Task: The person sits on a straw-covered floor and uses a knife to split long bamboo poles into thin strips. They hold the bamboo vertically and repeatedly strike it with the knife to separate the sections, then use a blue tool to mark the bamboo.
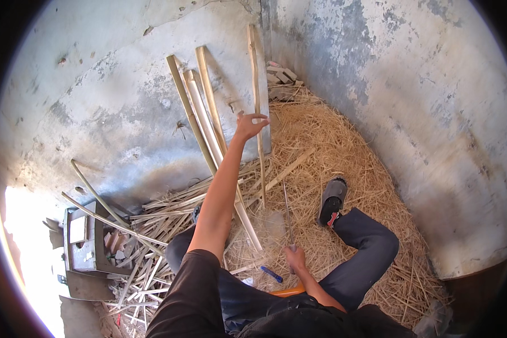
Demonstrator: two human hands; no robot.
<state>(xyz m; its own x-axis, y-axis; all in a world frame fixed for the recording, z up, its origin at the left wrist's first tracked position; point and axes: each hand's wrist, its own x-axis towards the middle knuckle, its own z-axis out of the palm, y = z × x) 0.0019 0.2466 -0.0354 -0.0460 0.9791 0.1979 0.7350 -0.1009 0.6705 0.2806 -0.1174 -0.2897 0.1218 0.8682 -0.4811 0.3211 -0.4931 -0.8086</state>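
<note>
My left hand (250,126) is stretched far forward at a thin wooden stick (254,73) that leans on the wall. Its thumb and fingers are apart, with the stick passing right by the fingertips; a closed grip does not show. Low in front of me, my right hand (294,260) is wrapped round the handle of a long knife (287,211), its narrow blade pointing away from me over the straw. Left of the stick, a greenish bamboo pole (188,112) and pale split bamboo strips (208,90) stand propped against the wall.
A small blue tool (271,274) and an orange curved piece (288,292) lie near my right hand. Straw and shavings (315,135) cover the floor. Cut strips (152,276) pile up by a grey box (80,248) at the left. Bricks (281,74) fill the far corner.
</note>
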